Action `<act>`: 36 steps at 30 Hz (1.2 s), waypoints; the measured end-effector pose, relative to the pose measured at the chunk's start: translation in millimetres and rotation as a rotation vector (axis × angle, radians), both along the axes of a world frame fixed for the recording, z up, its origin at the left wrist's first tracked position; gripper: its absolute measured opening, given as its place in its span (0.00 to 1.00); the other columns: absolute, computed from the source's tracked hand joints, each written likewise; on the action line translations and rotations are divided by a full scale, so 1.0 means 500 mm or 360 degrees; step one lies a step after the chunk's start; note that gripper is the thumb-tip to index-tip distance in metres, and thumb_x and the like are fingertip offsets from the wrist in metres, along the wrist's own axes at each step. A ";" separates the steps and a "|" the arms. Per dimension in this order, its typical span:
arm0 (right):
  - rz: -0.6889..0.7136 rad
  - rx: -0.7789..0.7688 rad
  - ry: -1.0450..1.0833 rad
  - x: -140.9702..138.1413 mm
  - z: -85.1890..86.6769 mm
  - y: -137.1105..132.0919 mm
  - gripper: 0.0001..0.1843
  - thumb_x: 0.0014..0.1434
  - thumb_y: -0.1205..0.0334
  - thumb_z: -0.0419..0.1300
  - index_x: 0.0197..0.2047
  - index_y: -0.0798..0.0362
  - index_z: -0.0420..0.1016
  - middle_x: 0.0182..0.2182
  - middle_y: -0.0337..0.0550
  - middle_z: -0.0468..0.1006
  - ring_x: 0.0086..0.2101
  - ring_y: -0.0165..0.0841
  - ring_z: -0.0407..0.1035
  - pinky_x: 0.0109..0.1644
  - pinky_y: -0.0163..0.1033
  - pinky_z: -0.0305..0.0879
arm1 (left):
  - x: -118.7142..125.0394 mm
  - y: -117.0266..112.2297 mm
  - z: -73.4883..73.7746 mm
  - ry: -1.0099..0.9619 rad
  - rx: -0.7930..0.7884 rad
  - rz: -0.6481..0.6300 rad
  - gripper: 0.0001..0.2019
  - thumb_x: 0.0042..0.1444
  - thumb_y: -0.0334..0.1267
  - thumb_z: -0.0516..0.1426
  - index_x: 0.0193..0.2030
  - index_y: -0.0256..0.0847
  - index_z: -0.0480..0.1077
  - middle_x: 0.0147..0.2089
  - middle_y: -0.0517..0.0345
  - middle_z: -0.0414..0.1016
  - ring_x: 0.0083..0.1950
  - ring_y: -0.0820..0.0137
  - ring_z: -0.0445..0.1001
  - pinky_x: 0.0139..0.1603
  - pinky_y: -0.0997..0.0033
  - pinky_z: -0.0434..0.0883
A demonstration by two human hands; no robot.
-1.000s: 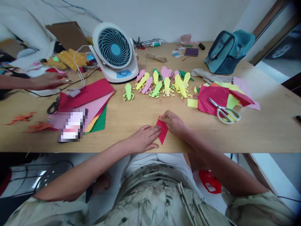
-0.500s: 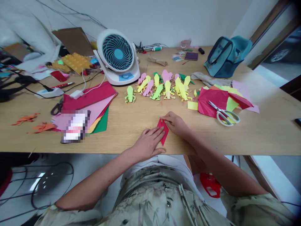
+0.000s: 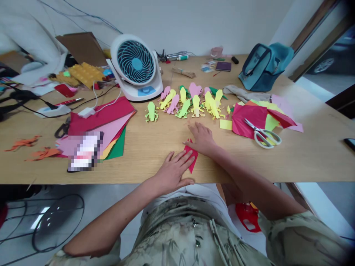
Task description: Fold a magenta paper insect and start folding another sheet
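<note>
A small red folded paper piece (image 3: 191,159) lies near the front edge of the wooden table (image 3: 305,155). My left hand (image 3: 173,170) lies flat on its left side, fingers stretched out and pressing it down. My right hand (image 3: 202,137) rests with its palm on the paper's upper end, fingers spread flat toward the far side. Just beyond it stands a row of several folded paper insects (image 3: 188,101) in yellow, green and pink.
Scissors (image 3: 263,135) lie on a heap of red and yellow paper (image 3: 249,114) at the right. A stack of coloured sheets (image 3: 105,122) lies at the left, a desk fan (image 3: 135,66) behind it, a teal bag (image 3: 263,66) at the back right.
My right hand has gone from pinching the paper's top to lying flat with fingers stretched forward. Another person's hand at the far left has left the view.
</note>
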State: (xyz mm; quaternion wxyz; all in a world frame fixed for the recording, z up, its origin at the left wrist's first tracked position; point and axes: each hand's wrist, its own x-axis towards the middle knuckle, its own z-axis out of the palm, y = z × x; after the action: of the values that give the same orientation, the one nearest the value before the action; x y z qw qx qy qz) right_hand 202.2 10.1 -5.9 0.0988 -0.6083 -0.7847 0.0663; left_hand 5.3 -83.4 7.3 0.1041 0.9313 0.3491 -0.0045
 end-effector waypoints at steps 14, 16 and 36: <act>-0.0103 0.0060 -0.0130 -0.005 -0.009 0.013 0.39 0.68 0.37 0.44 0.72 0.54 0.58 0.72 0.63 0.54 0.69 0.51 0.52 0.66 0.56 0.49 | 0.000 -0.006 0.006 0.0014 -0.0063 0.0001 0.45 0.63 0.68 0.45 0.77 0.40 0.41 0.78 0.41 0.45 0.79 0.52 0.40 0.74 0.39 0.42; -0.0101 0.0103 -0.0109 -0.006 -0.014 0.013 0.37 0.69 0.40 0.46 0.72 0.54 0.59 0.71 0.64 0.55 0.69 0.51 0.52 0.66 0.56 0.50 | 0.001 -0.008 0.008 0.0023 -0.0053 0.0010 0.46 0.62 0.67 0.46 0.77 0.39 0.41 0.78 0.40 0.45 0.79 0.52 0.41 0.74 0.38 0.43; -0.0124 0.0214 -0.0095 -0.011 -0.018 0.006 0.32 0.70 0.47 0.47 0.71 0.54 0.60 0.71 0.59 0.59 0.67 0.47 0.55 0.66 0.53 0.52 | 0.005 -0.009 -0.019 0.0123 -0.0015 0.0024 0.51 0.53 0.57 0.64 0.77 0.47 0.43 0.79 0.41 0.41 0.79 0.48 0.41 0.73 0.34 0.43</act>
State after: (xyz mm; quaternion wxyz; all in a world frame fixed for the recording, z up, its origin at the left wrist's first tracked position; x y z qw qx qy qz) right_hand 196.7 13.3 -15.0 0.1186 -0.6321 -0.7657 -0.0086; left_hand 7.6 -87.8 -2.0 0.0948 0.9272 0.3599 -0.0414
